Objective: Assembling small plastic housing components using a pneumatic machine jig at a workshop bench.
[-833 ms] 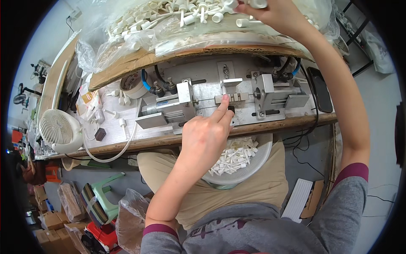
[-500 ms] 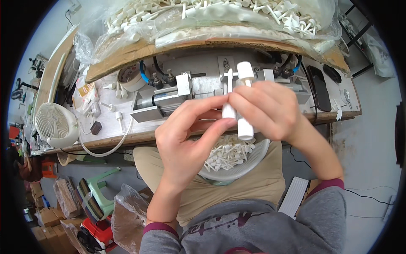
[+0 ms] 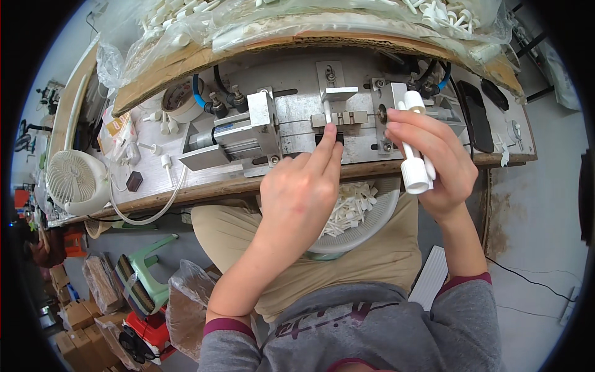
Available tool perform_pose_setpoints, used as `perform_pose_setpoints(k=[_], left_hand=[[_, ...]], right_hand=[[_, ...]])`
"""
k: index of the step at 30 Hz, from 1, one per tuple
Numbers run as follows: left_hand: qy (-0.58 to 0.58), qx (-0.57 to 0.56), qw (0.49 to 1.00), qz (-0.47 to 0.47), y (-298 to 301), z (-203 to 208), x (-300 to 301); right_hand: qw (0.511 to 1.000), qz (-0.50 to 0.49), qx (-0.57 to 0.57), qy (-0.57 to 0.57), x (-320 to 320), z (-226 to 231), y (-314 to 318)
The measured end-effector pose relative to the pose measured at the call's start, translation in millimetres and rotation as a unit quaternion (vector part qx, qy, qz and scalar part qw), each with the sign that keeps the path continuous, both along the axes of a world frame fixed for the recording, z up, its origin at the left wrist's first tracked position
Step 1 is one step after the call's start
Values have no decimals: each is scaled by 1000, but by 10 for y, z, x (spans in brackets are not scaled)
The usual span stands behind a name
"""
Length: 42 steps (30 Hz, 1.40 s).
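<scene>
My right hand (image 3: 439, 149) is closed around a few white plastic capped stems (image 3: 415, 177), their round caps showing above and below the fingers. It hovers at the right side of the clamping fixture. My left hand (image 3: 304, 189) reaches to the fixture's middle, index and middle fingers stretched out. The index fingertip rests at the lower end of a thin white stem (image 3: 327, 111), which lies at the left end of a small notched metal block (image 3: 350, 118). Metal cylinder units stand left (image 3: 238, 139) and right (image 3: 389, 96) of the block.
A grey basket (image 3: 387, 214) of white pieces sits at my lap. Cardboard (image 3: 167, 80) with bagged white parts overhangs the bench's back. A small fan (image 3: 77, 183), a tape roll (image 3: 180, 105) and loose parts lie left; a black phone (image 3: 476, 118) lies right.
My hands have come apart. The left moved up to the notched block, where a white stem now lies; the right moved to the right, still holding white capped stems.
</scene>
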<state>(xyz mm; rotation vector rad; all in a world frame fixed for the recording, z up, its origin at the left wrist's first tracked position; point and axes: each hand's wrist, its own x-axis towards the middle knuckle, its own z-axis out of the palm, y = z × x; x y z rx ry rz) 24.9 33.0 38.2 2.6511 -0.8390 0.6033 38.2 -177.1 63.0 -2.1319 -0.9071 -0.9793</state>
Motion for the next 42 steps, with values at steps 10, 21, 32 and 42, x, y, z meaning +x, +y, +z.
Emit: perform_pose_setpoints(k=[10,21,32,42], left_hand=[[123,-179,975,-53,75,86,70],[69,-255,964,-37,114,173,-171],[-3,-53,998,-20,35,16,123],[232,-357,893,-148,54,268,-143]], right_hand=[[989,-27,-89,-113,-76,-27,-71],[998,-51,-7,-18,-107,-38,61],[997,-42,28,66,-231,-47,24],[992,-56,-85,-75,-290,-160,-8]])
